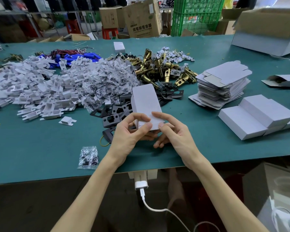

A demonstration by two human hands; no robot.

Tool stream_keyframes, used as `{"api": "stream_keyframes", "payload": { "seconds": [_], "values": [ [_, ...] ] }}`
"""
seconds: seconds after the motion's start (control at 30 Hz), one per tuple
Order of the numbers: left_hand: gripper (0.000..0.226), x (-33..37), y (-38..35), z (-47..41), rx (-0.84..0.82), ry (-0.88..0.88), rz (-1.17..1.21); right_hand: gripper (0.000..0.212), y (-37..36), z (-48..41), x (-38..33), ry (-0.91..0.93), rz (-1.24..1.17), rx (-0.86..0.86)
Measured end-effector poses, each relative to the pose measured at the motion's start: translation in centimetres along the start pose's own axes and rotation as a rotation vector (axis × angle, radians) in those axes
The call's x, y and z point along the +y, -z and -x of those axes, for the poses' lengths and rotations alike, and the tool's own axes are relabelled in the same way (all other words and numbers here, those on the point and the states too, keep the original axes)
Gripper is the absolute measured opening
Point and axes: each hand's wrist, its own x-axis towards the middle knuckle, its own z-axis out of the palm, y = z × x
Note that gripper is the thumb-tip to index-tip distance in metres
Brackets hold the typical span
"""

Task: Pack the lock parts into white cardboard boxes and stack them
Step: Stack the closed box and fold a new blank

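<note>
**As two hands are closing one white box, most lock parts are lying loose in heaps**

While a person is working at a green table, the left hand and the right hand are holding a white box just above the tabletop, near the front edge. Both hands are curling round its near end, with the thumbs pressing on the end flap. The far end is pointing away toward the heaps. Whether parts are already inside cannot be told.

A few finished boxes are lying stacked to the right, so some packing is looking done. A tall pile of flat box blanks is sitting just behind them. Beyond the hands, brass latches, black plates, clear screw bags and white plastic pieces are spreading in large heaps. Most of the job is probably lying ahead.

Open green surface is running between the hands and the finished boxes, giving a free path rightward for stacking. The black plates are crowding close behind the held box. A single loose bag is lying near the front edge, left of the left forearm.
</note>
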Motion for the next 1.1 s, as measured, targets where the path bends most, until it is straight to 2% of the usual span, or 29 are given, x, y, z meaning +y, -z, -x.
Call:
{"api": "stream_keyframes", "payload": {
  "seconds": [0.67, 1.1],
  "values": [
    [0.020, -0.23, 0.09, -0.03, -0.014, -0.016, -0.030, 0.032, 0.11, -0.06, -0.15, -0.005, -0.033, 0.042],
    [0.024, -0.38, 0.22, -0.11, -0.024, -0.026, -0.001, 0.041, 0.32, -0.09, 0.00, 0.031, -0.045, 0.053]
  ]
}}
